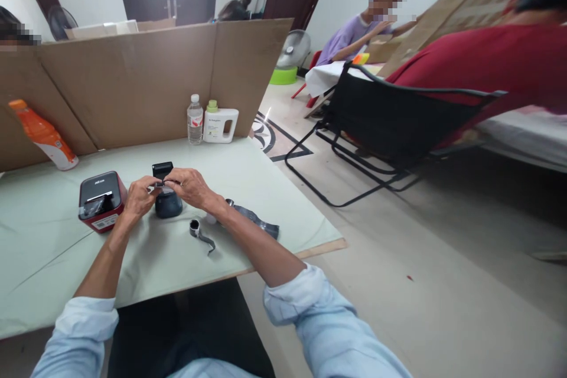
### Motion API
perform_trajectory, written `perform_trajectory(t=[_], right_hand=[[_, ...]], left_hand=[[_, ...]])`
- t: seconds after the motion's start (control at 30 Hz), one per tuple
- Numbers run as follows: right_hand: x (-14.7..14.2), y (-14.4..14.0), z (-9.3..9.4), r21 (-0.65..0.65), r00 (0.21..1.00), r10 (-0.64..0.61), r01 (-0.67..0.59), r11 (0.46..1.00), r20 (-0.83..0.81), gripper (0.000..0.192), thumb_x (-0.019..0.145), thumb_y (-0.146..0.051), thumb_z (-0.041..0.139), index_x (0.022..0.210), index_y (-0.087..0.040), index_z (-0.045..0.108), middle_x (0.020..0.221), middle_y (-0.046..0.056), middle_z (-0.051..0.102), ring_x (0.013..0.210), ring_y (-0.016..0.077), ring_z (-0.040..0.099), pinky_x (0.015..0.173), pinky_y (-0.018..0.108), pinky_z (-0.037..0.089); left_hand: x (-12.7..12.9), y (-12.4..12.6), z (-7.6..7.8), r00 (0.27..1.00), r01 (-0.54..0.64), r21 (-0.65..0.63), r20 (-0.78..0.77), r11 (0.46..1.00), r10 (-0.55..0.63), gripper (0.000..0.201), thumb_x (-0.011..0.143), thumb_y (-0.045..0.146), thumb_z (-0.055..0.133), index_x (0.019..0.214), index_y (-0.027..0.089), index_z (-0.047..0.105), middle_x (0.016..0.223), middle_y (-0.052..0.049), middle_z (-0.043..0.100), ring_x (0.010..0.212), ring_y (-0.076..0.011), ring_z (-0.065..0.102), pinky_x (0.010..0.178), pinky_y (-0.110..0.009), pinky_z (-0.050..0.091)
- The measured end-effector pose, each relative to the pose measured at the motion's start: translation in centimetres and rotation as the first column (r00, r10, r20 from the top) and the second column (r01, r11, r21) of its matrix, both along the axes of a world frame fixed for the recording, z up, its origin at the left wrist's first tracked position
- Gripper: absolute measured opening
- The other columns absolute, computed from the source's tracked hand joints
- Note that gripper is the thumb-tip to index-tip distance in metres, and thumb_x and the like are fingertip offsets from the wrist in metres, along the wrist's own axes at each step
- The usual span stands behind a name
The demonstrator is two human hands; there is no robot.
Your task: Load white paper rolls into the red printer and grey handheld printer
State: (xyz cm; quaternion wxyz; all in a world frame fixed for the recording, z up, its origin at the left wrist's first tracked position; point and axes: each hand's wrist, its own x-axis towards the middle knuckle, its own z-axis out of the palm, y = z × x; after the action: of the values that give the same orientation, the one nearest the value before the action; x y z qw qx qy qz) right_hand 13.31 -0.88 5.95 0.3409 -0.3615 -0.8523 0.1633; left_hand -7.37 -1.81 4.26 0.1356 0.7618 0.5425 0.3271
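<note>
My left hand [140, 196] and my right hand [190, 186] meet above the table, fingertips pinched close together. Between them is a small, thin piece, partly pale and partly dark; its kind is too small to make out. Right behind and below the fingers stands a black device [168, 207] with a rounded base and an upright, screen-like top, partly covered by my hands. A red and black boxy machine [103, 201] is beside my left wrist. Under my right forearm lie a small roll with a dark curled tail [195, 228] and a crumpled dark grey strip [259, 221].
Cardboard panels [133, 82] wall off the table's back. Before them are an orange bottle [46, 136], a water bottle [195, 121] and a white jug [220, 125]. To the right are a black folding chair [376, 124] and two people at another table; a fan [295, 50] stands behind.
</note>
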Motion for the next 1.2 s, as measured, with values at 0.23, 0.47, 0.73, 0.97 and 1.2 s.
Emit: perform_trajectory(t=[0.23, 0.47, 0.73, 0.97, 1.2], right_hand=[[0.2, 0.3, -1.8, -0.032, 0.996, -0.025, 0.028, 0.999, 0.082, 0.02, 0.099, -0.015, 0.062, 0.107, -0.019, 0.08, 0.109, 0.008, 0.079, 0.098, 0.0194, 0.071, 0.084, 0.028, 0.046], [-0.2, 0.8, -2.2, -0.031, 0.996, -0.011, 0.014, 0.999, 0.083, 0.02, 0.1, -0.015, 0.062, 0.106, -0.02, 0.08, 0.107, 0.008, 0.079, 0.097, 0.0196, 0.07, 0.083, 0.028, 0.045], [-0.7, 0.9, -2.6, -0.032, 0.99, -0.025, 0.03, 0.999, 0.138, 0.019, 0.103, -0.019, 0.061, 0.106, -0.019, 0.079, 0.109, 0.008, 0.078, 0.099, 0.0193, 0.069, 0.083, 0.028, 0.044], [-0.8, 1.3, -2.8, -0.029, 0.988, -0.042, 0.047, 0.998, 0.152, 0.02, 0.102, -0.017, 0.061, 0.11, -0.02, 0.079, 0.112, 0.007, 0.078, 0.103, 0.0192, 0.07, 0.087, 0.027, 0.046], [-1.0, 1.4, -2.7, -0.052, 0.969, -0.05, 0.065, 0.997, 0.24, 0.022, 0.104, -0.019, 0.059, 0.115, -0.019, 0.078, 0.116, 0.009, 0.077, 0.108, 0.0206, 0.069, 0.09, 0.029, 0.047]], left_hand=[[-0.1, 0.6, -3.0, 0.996, -0.093, -0.032, 0.0, 0.995, 0.093, 0.016, 0.08, 0.026, 0.075, 0.095, 0.024, 0.082, 0.109, -0.009, 0.082, 0.108, -0.0276, 0.072, 0.102, -0.041, 0.055], [-0.2, 1.3, -3.0, 0.996, -0.088, -0.092, -0.019, 0.992, 0.087, 0.016, 0.08, 0.031, 0.076, 0.092, 0.023, 0.084, 0.104, -0.008, 0.083, 0.103, -0.0283, 0.073, 0.095, -0.038, 0.056], [0.1, 2.7, -3.0, 0.99, -0.118, -0.105, -0.095, 0.987, 0.108, 0.024, 0.079, 0.028, 0.069, 0.096, 0.02, 0.085, 0.097, -0.008, 0.083, 0.092, -0.0256, 0.075, 0.082, -0.031, 0.054], [0.3, 3.1, -3.0, 0.979, -0.134, -0.108, -0.168, 0.985, 0.115, 0.021, 0.081, 0.03, 0.069, 0.091, 0.021, 0.085, 0.095, -0.011, 0.083, 0.092, -0.0281, 0.075, 0.083, -0.033, 0.055], [0.5, 3.8, -3.5, 0.97, -0.135, -0.103, -0.218, 0.986, 0.11, 0.026, 0.078, 0.02, 0.064, 0.094, 0.022, 0.084, 0.108, -0.01, 0.082, 0.105, -0.0282, 0.072, 0.093, -0.034, 0.055]])
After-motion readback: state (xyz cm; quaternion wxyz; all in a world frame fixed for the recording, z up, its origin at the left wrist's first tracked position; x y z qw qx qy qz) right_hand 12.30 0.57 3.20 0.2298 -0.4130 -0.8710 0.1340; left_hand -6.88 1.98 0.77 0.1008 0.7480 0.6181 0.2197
